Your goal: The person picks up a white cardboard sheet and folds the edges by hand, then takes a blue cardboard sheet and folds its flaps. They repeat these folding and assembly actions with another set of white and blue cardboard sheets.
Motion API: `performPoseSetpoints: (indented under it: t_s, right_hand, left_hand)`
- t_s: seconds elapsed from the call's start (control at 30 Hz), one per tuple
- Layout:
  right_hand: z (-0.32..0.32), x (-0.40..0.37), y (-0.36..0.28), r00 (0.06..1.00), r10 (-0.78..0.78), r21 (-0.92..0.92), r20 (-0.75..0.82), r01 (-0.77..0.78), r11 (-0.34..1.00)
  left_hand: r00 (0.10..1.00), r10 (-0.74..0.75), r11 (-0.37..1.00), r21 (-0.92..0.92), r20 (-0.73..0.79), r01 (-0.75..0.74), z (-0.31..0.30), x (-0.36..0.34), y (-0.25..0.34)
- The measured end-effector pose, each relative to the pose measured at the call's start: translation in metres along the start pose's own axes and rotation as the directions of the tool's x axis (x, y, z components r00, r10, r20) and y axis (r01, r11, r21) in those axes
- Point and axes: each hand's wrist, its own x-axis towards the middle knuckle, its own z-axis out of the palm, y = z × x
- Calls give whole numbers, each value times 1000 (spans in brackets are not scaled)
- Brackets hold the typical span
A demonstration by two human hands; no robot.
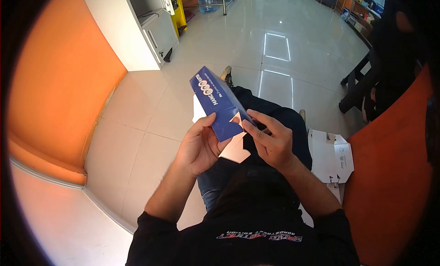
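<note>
A long blue cardboard box [216,105] with white lettering and round logos is held tilted above my lap. My left hand [200,147] grips its near left side, thumb on the blue face and fingers underneath. My right hand [271,138] is at the near right end, its fingers pressed to the box edge beside a small folded tab. A white inner flap [236,149] hangs loose from the near end, and another white part [198,109] sticks out at the left side.
Flat white cardboard pieces [331,156] lie at my right beside an orange surface [394,174]. A white cabinet [158,37] and a yellow bin [178,12] stand ahead on the left. At the right edge is a person in dark clothes [394,51] near dark furniture legs.
</note>
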Motion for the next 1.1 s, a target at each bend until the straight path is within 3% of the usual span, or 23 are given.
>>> performPoseSetpoints:
  t_s: [0.17,0.23,0.3,0.33,0.4,0.43,0.47,0.53,0.57,0.6,0.63,0.73,0.77,0.8,0.87,0.9,0.93,1.0,1.03,1.1]
  right_hand:
    - [6,-2,-4,994,-103,-229,35,108,967]
    - [5,-1,-5,995,-93,-213,44,100,972]
    - [5,-2,-4,995,-86,-196,54,95,976]
    - [7,-5,-4,998,-27,-91,62,32,995]
    - [11,-4,-8,997,31,13,76,-32,999]
    - [13,-1,-11,994,83,129,73,-92,987]
    - [13,0,-13,988,136,245,77,-151,958]
    - [12,-2,-13,984,161,300,75,-176,938]
    - [12,-6,-8,962,222,409,162,-270,872]
    - [11,-7,-8,928,269,504,257,-366,783]
    - [8,-6,-15,839,427,590,338,-542,598]
    - [8,-13,2,821,473,593,319,-563,576]
    - [2,-10,7,823,493,439,282,-568,696]
    - [-4,2,6,813,504,436,292,-582,686]
    - [-9,18,9,874,327,198,358,-414,889]
    - [-5,12,23,830,286,223,479,-430,875]
    - [-7,12,30,825,293,221,483,-438,871]
    - [-14,20,41,643,332,293,690,-667,685]
    - [-20,29,39,564,379,283,734,-761,584]
    - [-18,22,50,603,342,356,721,-746,564]
  left_hand:
    - [998,-42,997,-66,-43,39,-7,3,1]
    - [995,-77,995,-72,-57,72,-10,4,3]
    - [996,-69,997,30,49,68,-15,6,3]
    - [996,-70,997,32,50,69,-15,8,0]
    - [994,106,897,427,36,-111,-12,10,-8]
    - [989,108,848,509,105,-147,-16,11,-10]
    - [989,107,848,509,106,-147,-20,12,-12]
    - [962,206,758,593,179,-273,-26,11,-19]
    - [919,303,617,683,252,-391,-30,8,-25]
    - [947,227,508,801,229,-316,-27,3,-20]
    - [947,227,477,822,228,-312,-31,5,-20]
    - [955,187,426,856,232,-291,-51,8,-26]
    - [956,149,397,870,253,-292,-57,9,-26]
    - [961,141,407,871,240,-277,-58,9,-26]
    - [975,45,378,900,216,-217,-55,6,-26]
    - [974,59,364,904,219,-226,-50,6,-24]
    - [975,54,369,903,214,-218,-46,5,-21]
    - [976,-13,185,960,216,-210,-41,6,-11]
    - [976,-13,187,959,217,-211,-40,8,-8]
    - [976,10,286,934,218,-212,-39,14,-3]
